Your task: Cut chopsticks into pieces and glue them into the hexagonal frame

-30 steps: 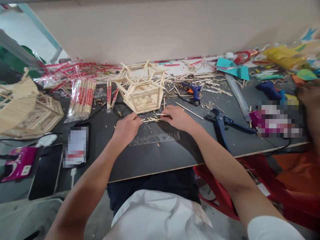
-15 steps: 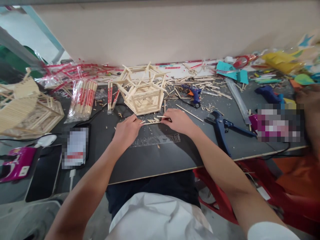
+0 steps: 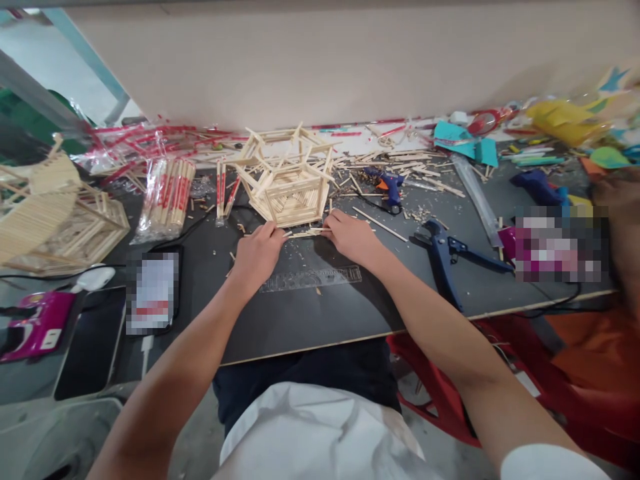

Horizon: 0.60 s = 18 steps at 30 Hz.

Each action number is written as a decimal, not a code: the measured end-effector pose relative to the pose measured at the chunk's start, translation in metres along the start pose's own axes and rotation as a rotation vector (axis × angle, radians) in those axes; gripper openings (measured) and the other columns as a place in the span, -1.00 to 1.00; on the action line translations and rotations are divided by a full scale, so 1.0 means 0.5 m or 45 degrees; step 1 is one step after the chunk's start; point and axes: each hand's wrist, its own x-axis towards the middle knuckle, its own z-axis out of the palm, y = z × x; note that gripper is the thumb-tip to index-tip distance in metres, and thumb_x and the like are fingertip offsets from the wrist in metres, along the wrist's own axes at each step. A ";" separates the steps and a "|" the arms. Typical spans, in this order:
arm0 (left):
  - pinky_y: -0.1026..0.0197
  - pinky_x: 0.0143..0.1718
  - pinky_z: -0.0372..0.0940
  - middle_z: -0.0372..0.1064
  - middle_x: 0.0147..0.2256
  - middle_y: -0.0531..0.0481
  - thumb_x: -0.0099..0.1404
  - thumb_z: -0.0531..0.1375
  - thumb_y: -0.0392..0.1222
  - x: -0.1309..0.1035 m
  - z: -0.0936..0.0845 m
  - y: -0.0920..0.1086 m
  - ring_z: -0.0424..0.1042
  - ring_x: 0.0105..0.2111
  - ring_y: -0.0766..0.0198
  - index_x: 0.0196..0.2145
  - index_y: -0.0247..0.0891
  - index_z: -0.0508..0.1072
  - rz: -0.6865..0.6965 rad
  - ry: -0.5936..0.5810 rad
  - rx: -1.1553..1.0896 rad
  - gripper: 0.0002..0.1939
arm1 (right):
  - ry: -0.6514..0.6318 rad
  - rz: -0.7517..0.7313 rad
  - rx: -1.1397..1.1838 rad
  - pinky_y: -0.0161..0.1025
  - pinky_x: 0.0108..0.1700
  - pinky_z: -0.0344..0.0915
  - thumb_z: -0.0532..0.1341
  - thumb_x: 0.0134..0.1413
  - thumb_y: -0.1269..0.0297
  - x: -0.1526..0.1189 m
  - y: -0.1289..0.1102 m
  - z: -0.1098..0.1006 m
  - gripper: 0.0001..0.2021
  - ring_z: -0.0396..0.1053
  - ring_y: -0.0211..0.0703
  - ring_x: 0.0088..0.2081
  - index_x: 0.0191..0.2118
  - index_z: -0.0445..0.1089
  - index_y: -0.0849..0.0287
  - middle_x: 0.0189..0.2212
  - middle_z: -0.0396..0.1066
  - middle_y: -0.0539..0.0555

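Note:
My left hand (image 3: 259, 255) and my right hand (image 3: 350, 237) are closed on the two ends of a thin wooden stick (image 3: 306, 234). It lies level between them, just in front of a many-sided frame (image 3: 293, 210) built of wooden sticks. Short cut pieces lie by the stick, and I cannot tell them fully apart from it. My fingertips are partly hidden behind my knuckles. Nearer to me, a clear plastic ruler (image 3: 310, 279) rests on the dark table (image 3: 310, 320).
On the right are a blue pipe cutter (image 3: 443, 257) and a blue glue gun (image 3: 393, 189); a second glue gun (image 3: 535, 187) is farther right, by another person's arm (image 3: 623, 227). Packed chopsticks (image 3: 167, 197), phones (image 3: 153, 290) and another stick structure (image 3: 65, 213) stand on the left.
Both hands have moved slightly away from me with the stick, closer to the stick frame. The short pieces between the hands are now less visible.

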 end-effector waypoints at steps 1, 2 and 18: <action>0.21 -0.40 0.21 0.43 -0.14 -0.16 0.53 -0.03 -0.15 0.001 0.004 -0.001 0.46 -0.12 0.11 -0.15 -0.29 0.50 -0.012 0.014 -0.014 -0.68 | 0.010 0.014 0.004 -0.18 -0.39 0.14 0.06 0.37 0.24 0.003 -0.001 0.000 -0.78 0.41 0.00 -0.15 -0.11 0.40 0.21 -0.09 0.42 0.23; 0.21 -0.39 0.21 0.43 -0.13 -0.16 0.52 -0.02 -0.15 0.002 0.006 -0.003 0.45 -0.11 0.11 -0.15 -0.28 0.50 -0.028 0.029 -0.032 -0.68 | 0.017 0.029 0.012 -0.17 -0.37 0.16 0.06 0.37 0.26 0.006 -0.001 -0.001 -0.79 0.40 0.01 -0.14 -0.11 0.40 0.21 -0.08 0.42 0.24; 0.18 -0.04 0.36 0.54 -0.09 -0.13 0.52 0.01 -0.11 -0.029 -0.013 -0.001 0.50 -0.07 0.19 -0.07 -0.23 0.55 0.090 0.336 -0.473 -0.67 | 0.108 -0.155 0.048 -0.16 -0.16 0.21 -0.07 0.42 0.30 -0.036 -0.033 -0.045 -0.65 0.32 0.02 -0.09 -0.07 0.45 0.23 -0.15 0.43 0.23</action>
